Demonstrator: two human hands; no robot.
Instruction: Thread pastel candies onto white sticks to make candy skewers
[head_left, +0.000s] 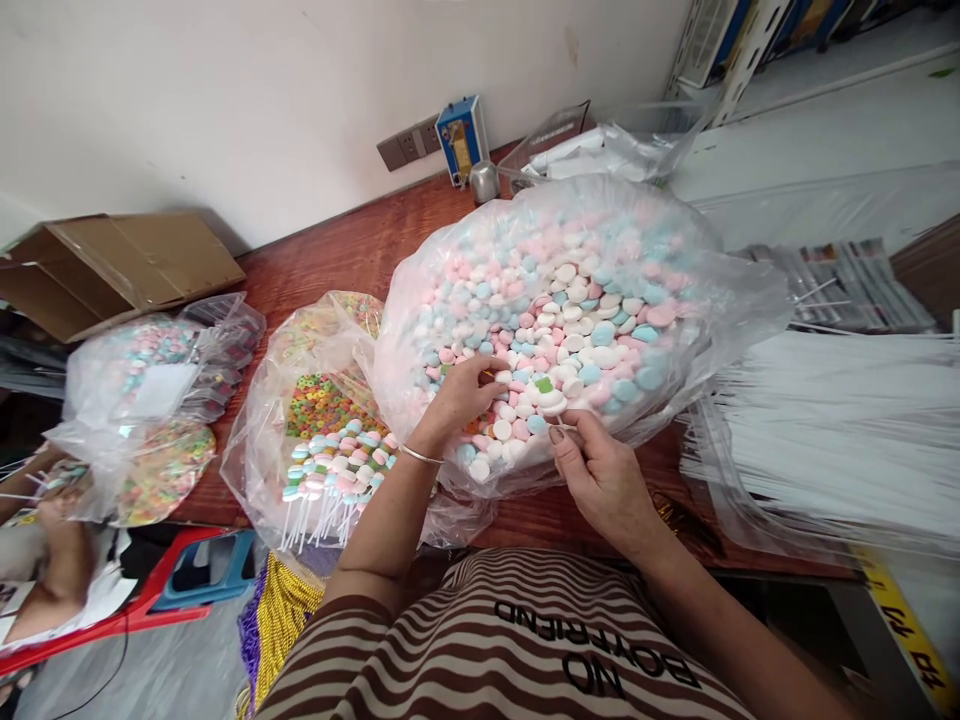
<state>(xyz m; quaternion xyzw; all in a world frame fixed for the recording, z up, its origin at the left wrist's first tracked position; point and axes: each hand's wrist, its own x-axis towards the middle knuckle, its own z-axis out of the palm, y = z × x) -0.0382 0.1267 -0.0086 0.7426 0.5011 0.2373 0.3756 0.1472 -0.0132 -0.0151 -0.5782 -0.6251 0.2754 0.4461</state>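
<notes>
A large clear plastic bag (420, 290) of pink, blue and white round candies lies open in front of me. My left hand (471, 395) reaches over its near part, fingers curled down at the candies; whatever its fingertips hold is too small to make out. Just to the right, my right hand (596, 470) pinches a thin stick by the bag's near edge. On that stick sits a white candy piece (553, 400) with a green bit on top. To the left, candies on white sticks (341, 465) lie on a bag of colourful rings (322, 405).
White sticks (817, 430) are piled at the right. A cardboard box (135, 260) and more candy bags (161, 370) stand left. A blue device (462, 140) and metal cup (484, 182) are by the wall. Another person's arm (60, 560) shows far left.
</notes>
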